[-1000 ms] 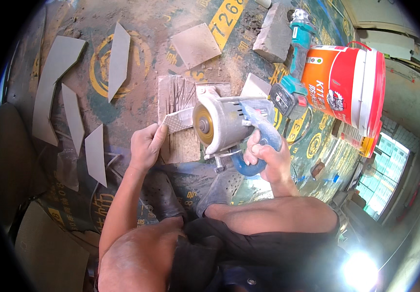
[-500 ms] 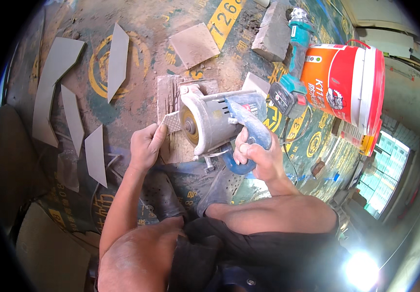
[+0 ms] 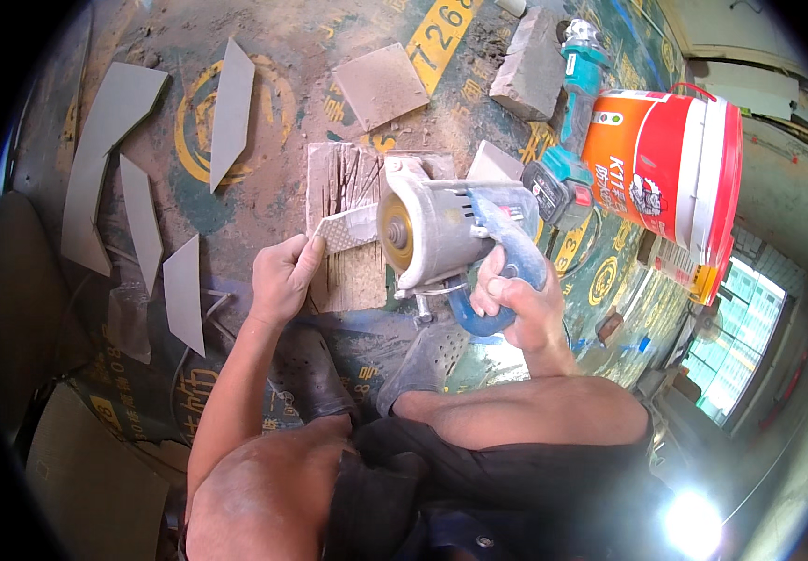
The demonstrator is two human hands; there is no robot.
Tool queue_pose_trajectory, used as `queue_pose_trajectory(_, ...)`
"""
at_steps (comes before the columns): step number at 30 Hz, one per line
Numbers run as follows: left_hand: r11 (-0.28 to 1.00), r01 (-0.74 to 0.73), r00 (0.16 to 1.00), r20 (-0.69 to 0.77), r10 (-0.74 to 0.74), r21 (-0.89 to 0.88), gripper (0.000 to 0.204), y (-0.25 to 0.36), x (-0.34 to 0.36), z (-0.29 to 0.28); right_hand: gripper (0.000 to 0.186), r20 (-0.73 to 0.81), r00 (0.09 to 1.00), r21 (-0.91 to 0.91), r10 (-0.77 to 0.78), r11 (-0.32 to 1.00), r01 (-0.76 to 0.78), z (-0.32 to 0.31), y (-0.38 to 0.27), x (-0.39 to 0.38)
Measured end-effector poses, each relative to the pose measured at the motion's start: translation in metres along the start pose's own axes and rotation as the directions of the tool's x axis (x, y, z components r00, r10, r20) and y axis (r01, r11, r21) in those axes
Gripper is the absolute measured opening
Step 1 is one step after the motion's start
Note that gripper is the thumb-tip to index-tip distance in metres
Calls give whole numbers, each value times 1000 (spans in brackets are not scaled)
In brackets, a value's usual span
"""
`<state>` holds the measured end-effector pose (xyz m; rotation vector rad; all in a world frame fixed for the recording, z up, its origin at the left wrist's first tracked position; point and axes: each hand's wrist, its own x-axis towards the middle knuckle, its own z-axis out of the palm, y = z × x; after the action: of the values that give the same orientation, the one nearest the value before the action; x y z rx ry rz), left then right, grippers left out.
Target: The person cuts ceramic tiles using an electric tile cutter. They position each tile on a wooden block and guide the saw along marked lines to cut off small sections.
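Observation:
My right hand is wrapped round the blue handle of a circular saw with a grey metal guard and a round yellowish blade. Pinched between the thumb and fingers of my left hand is the end of a narrow tile strip, its textured side up. The strip reaches right toward the blade; the guard hides whether they touch. Beneath both lies a scored, dusty board with many cut grooves.
Cut tile pieces lie on the left, and a square tile lies beyond the board. To the right are a stone block, a teal cordless angle grinder and a red and orange bucket. My shoes flank the board's near edge.
The saw has moved right, away from my left hand, uncovering more of the tile strip and the grooved board. My left hand keeps its pinch nearly in place.

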<state>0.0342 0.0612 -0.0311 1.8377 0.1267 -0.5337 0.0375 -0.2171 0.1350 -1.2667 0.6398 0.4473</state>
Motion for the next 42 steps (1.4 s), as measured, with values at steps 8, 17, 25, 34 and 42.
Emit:
queue_pose_trajectory(8,1000,-21,999,-32,22,14,50,-4,0,1,17,60,998,-40,4,999,-1,21,2,9)
queue_pose_trajectory(17,1000,-22,1000,-18,22,10,51,-3,-1,0,21,-58,998,-25,-30,999,29,10,2,8)
queue_pose_trajectory(25,1000,-16,1000,-7,16,11,51,-1,-1,-1,18,-23,999,-35,-34,999,33,6,-1,1)
queue_pose_trajectory(34,1000,-11,1000,-20,11,9,52,0,0,0,16,38,999,-116,-36,992,40,21,2,6)
queue_pose_trajectory(42,1000,-19,1000,-9,19,10,52,-4,-2,-1,20,-84,994,-50,-70,997,66,7,0,3)
